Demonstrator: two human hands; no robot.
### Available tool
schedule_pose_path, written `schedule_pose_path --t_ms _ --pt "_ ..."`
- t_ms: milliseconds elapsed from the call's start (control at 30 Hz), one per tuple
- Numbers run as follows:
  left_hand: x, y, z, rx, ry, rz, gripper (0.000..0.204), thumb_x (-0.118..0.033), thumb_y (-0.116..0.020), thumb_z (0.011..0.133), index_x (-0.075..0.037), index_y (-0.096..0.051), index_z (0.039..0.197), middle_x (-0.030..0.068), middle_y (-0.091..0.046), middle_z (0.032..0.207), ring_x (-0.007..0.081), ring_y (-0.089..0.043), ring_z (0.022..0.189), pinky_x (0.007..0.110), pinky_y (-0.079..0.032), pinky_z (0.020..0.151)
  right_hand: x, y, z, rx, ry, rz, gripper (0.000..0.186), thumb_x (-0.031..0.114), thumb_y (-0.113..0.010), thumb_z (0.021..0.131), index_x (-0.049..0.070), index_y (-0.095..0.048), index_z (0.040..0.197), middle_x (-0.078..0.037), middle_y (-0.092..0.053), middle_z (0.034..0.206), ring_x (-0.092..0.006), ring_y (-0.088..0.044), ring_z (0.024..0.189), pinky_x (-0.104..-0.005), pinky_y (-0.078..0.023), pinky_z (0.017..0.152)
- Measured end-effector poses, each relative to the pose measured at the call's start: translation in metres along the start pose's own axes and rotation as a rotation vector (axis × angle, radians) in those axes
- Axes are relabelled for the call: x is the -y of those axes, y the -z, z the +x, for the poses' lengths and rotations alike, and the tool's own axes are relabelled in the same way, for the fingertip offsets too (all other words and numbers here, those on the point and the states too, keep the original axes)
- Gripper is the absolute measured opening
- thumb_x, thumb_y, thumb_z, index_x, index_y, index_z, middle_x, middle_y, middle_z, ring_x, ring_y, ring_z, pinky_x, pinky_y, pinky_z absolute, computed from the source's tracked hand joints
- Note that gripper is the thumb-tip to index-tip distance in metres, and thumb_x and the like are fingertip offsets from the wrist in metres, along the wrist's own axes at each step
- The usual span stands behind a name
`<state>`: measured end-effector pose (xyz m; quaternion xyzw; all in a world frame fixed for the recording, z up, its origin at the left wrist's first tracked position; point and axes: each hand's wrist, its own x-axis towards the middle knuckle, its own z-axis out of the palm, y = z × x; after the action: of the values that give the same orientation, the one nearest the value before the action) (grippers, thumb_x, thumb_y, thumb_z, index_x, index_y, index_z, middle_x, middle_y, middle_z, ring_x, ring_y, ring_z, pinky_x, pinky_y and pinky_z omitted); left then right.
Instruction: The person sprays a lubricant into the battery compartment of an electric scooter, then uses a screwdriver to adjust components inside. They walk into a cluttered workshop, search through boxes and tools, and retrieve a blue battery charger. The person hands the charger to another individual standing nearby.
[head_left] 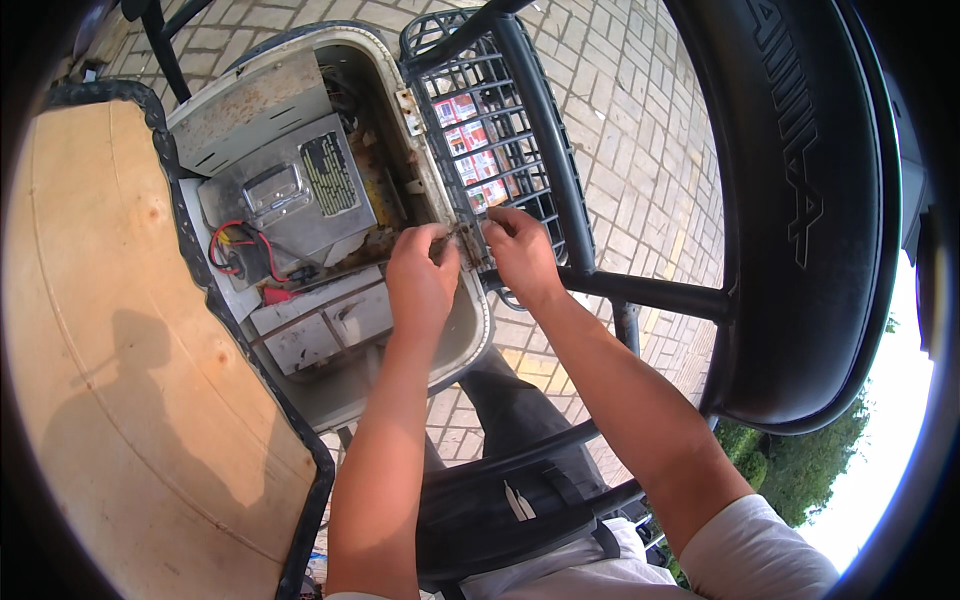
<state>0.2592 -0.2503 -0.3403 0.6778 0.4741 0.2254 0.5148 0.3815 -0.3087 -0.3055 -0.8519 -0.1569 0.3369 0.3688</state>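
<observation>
At the right rim of the open storage compartment (471, 325) of a vehicle, both my hands are at a metal hinge fitting (467, 245). My left hand (420, 275) has its fingers curled at the fitting's left side; my right hand (521, 258) has its thumb and fingers pinched at its right. What they grip is too small to make out. A second rusty hinge (408, 108) sits higher on the rim. Inside lie a metal box (245, 205) with a handle and label, red and black wires (265, 250), and a pale panel (355, 315).
A tan padded board (110, 230) with black edging lies left. A black wire basket (540, 130) with red-and-white packets (470, 150) is beyond my hands. A black tubular frame (650, 298) and padded backrest (805, 330) stand right. Below is brick paving (640, 110).
</observation>
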Motion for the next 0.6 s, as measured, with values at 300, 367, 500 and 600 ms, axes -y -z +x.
schedule_pose_path --t_ms 300,367,500,600 --pt "-0.031 -0.003 -0.007 -0.016 -0.139 0.009 0.017 -0.003 -0.07 0.079 0.001 -0.064 0.095 0.0128 -0.063 0.089 0.0284 -0.063 0.078 0.035 -0.051 0.07 0.028 0.006 -0.012 0.107 -0.195 0.27 0.024 0.019 -0.066 0.089 -0.005 -0.067 0.094 -0.005 -0.064 0.077 -0.0105 -0.056 0.069 -0.0258 -0.046 0.063" --pt "-0.038 -0.003 -0.006 0.004 -0.129 0.016 0.017 -0.003 -0.07 0.079 0.0 -0.064 0.094 0.013 -0.063 0.089 0.0303 -0.063 0.08 0.036 -0.051 0.072 0.015 0.008 -0.008 0.126 -0.283 0.44 0.022 0.019 -0.066 0.09 -0.003 -0.066 0.094 -0.004 -0.062 0.077 -0.0115 -0.055 0.067 -0.0268 -0.046 0.062" --pt "-0.035 -0.006 -0.006 -0.008 -0.116 0.016 0.017 -0.003 -0.069 0.079 0.0 -0.064 0.095 0.0132 -0.063 0.09 0.0313 -0.062 0.082 0.036 -0.05 0.073 0.009 0.007 -0.005 0.174 -0.416 0.719 0.023 0.02 -0.065 0.092 -0.003 -0.062 0.097 -0.006 -0.062 0.081 -0.0152 -0.058 0.07 -0.0297 -0.049 0.065" --pt "-0.036 -0.008 -0.006 -0.024 -0.113 0.006 0.017 -0.004 -0.069 0.079 -0.001 -0.065 0.095 0.0131 -0.063 0.091 0.0306 -0.063 0.082 0.036 -0.05 0.072 0.013 0.009 -0.006 0.183 -0.455 0.717 0.025 0.024 -0.065 0.092 0.0 -0.064 0.097 -0.005 -0.062 0.081 -0.0142 -0.057 0.07 -0.0278 -0.046 0.065"
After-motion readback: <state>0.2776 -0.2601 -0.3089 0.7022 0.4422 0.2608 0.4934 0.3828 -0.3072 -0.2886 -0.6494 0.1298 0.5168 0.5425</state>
